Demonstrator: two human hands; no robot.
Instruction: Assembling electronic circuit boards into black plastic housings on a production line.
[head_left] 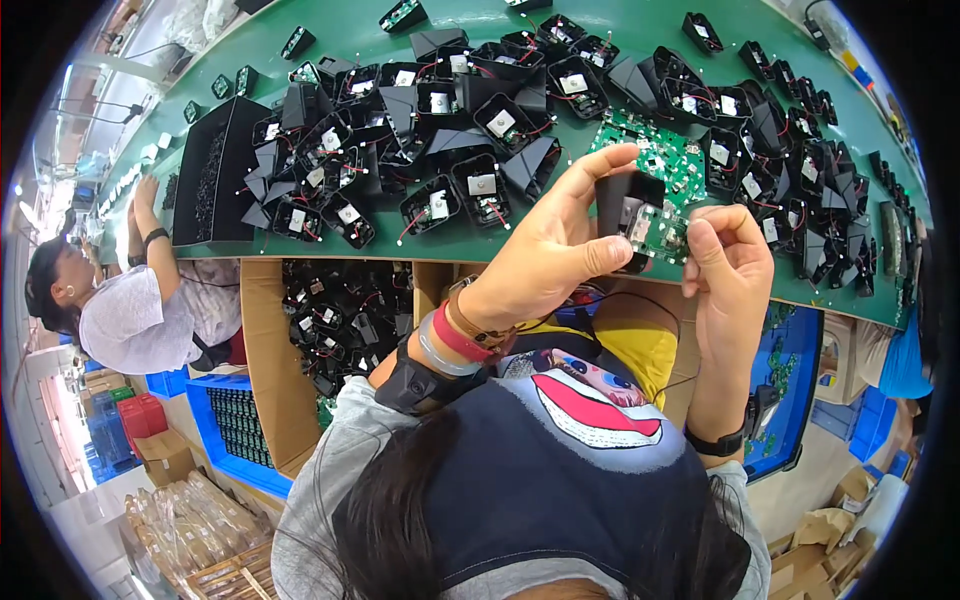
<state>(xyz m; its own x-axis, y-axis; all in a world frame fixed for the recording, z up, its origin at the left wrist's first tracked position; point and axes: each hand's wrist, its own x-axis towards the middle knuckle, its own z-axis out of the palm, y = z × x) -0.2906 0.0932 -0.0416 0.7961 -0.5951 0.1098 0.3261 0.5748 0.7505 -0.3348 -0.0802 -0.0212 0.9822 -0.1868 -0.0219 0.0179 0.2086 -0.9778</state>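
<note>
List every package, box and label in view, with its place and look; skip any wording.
Cardboard box: under the bench, left of centre, brown, open, full of black parts.
Blue crate: below that box, holding dark stacked boards.
Red crate: far left, small.
Black tray: on the green bench, left, rectangular.
White labels: small squares on the black housings.

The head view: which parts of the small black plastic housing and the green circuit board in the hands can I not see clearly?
- Small black plastic housing: its lower part is hidden by the left hand.
- Small green circuit board: its right edge is hidden by the right hand; its parts are too small to tell.
- Brown cardboard box under the green table: its contents are dark and tangled.
</note>
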